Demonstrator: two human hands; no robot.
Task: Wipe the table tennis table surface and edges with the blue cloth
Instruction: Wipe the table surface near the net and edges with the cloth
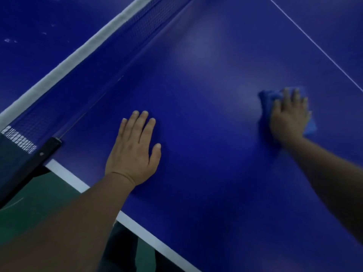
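Note:
The dark blue table tennis table (212, 107) fills most of the view. My right hand (288, 116) lies flat on a crumpled blue cloth (265, 97) at the right, pressing it onto the surface near the thin white centre line (314, 42). The cloth shows to the left of my fingers and beside my palm. My left hand (133, 152) rests palm down on the bare table close to the white side edge (137, 226), fingers slightly spread, holding nothing.
The net (149, 22) with its white top band (78, 54) runs diagonally across the upper left. Its black clamp post (39, 158) grips the table edge at the left. Green floor (25, 203) lies beyond the edge, lower left.

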